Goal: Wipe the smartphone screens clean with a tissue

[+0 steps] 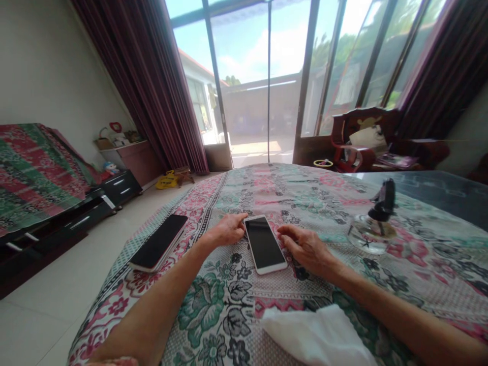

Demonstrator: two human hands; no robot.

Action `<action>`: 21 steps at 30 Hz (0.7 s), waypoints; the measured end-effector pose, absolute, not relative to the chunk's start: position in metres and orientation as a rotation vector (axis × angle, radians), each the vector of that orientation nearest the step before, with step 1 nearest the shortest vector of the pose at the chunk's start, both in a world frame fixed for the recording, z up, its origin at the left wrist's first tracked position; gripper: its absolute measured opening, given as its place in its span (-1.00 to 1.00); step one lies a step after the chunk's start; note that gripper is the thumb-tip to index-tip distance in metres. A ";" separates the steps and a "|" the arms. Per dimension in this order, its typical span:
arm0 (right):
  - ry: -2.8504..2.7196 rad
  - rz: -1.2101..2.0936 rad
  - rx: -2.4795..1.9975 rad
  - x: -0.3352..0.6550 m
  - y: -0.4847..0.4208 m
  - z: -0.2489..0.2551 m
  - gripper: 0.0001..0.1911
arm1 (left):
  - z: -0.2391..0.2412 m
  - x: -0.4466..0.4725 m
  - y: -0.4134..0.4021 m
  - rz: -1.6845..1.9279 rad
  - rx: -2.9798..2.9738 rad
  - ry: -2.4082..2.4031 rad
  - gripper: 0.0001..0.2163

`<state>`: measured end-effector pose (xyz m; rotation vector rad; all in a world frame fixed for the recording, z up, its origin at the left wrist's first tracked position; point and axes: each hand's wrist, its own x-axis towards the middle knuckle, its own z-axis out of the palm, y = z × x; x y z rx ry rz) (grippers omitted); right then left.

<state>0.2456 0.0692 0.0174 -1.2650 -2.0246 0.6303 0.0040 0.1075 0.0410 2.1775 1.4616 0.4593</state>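
A white smartphone (264, 245) with a dark screen lies face up on the patterned tablecloth (221, 300). At its upper left edge is my left hand (229, 230), index finger stretched along the corner and the other fingers loosely bent; it seems to touch the phone. My right hand (303, 245) rests just off the right edge, fingers bent and apart, with nothing in them. A crumpled white cloth (316, 333) lies in front of the phone, nearer to me. To the left, a black-topped phone-like slab (160, 241) rests on something pale.
A clear spray bottle (371, 231) with a black trigger head stands on the table's right side. Beyond the table are glass doors (263, 101), a dark wooden chair (354, 147) and purple curtains (152, 91). A low black cabinet (76, 213) runs along the left wall.
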 end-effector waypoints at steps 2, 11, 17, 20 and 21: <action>-2.034 0.604 -1.251 0.244 0.067 0.016 -0.73 | 0.038 0.006 0.109 0.554 2.001 1.478 -0.42; -1.965 0.677 -1.328 0.241 0.064 0.021 -0.72 | 0.027 0.021 0.108 0.766 1.520 1.398 -0.36; -1.838 0.468 -1.295 0.240 0.072 0.002 -0.73 | 0.018 0.023 0.109 0.868 1.279 1.275 -0.44; -1.833 0.392 -1.249 0.239 0.073 -0.004 -0.73 | 0.016 0.020 0.112 0.862 1.198 1.218 -0.49; -1.839 0.376 -1.239 0.238 0.073 -0.006 -0.73 | 0.016 0.019 0.113 0.856 1.179 1.208 -0.50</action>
